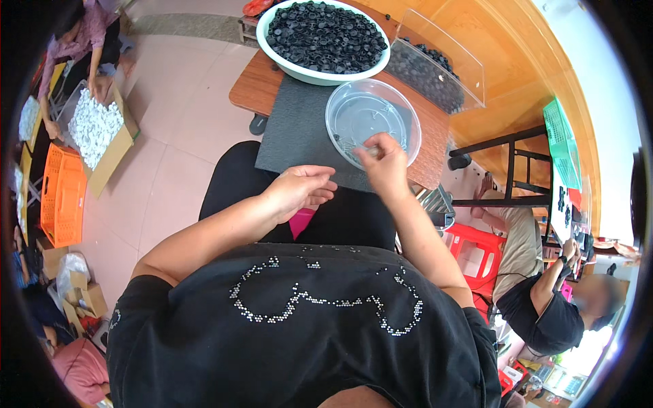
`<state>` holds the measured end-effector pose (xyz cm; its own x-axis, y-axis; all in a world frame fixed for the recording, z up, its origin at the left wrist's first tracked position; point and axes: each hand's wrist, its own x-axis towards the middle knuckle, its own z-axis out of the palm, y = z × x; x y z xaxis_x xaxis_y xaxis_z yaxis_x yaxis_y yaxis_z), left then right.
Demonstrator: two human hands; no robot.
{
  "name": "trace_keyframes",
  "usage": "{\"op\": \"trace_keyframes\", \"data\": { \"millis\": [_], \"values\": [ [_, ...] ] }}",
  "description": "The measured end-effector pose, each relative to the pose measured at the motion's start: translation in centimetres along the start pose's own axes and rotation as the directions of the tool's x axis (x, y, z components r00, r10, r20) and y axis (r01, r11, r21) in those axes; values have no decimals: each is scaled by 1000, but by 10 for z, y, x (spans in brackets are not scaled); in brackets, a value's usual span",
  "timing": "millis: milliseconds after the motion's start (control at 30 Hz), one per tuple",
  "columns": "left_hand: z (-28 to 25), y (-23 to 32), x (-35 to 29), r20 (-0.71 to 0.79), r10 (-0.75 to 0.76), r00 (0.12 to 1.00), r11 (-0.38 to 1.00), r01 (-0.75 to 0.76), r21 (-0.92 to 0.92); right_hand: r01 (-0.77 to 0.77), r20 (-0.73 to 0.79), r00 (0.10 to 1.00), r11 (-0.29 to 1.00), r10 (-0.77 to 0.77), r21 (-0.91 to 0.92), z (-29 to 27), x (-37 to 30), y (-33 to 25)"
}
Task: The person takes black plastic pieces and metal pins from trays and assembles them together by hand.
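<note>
My right hand (386, 166) is at the near rim of a round clear plastic bowl (338, 109), thumb and fingers pinched together. What it pinches is too small to name. Thin, pale, shiny pieces (350, 151) lie in the bowl close to those fingertips. Left of the bowl, above my lap, my left hand (303, 189) has its fingers curled in against the thumb; anything inside them is hidden. The bowl rests partly on a dark grey mat (292, 136) spread over a brown wooden table (255, 85).
Behind the bowl stands a pale green basin (269, 51) heaped with small black ring-like parts (326, 37). A clear bin (435, 75) of black parts is at right. Co-workers sit on both sides, one reaching into a box of white pieces (95, 126). An orange crate (62, 197) stands left.
</note>
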<state>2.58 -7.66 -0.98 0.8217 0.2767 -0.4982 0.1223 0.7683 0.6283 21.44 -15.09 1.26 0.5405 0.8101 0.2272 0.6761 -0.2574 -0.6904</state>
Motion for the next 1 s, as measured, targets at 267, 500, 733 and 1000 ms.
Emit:
{"op": "trace_keyframes", "data": {
  "millis": [267,500,733,1000],
  "values": [
    [-13,-9,13,205,21,979,948,46,-315,447,131,868,868,-479,215,5,-27,-28],
    [-18,0,7,162,2,987,943,52,-330,305,232,923,951,-307,44,9,25,8],
    [-19,2,6,124,16,992,935,29,-353,466,376,852,855,-364,-227,27,56,36],
    [-28,4,7,63,32,998,934,-7,-357,443,372,869,849,-327,-288,33,58,35]
  ]
}}
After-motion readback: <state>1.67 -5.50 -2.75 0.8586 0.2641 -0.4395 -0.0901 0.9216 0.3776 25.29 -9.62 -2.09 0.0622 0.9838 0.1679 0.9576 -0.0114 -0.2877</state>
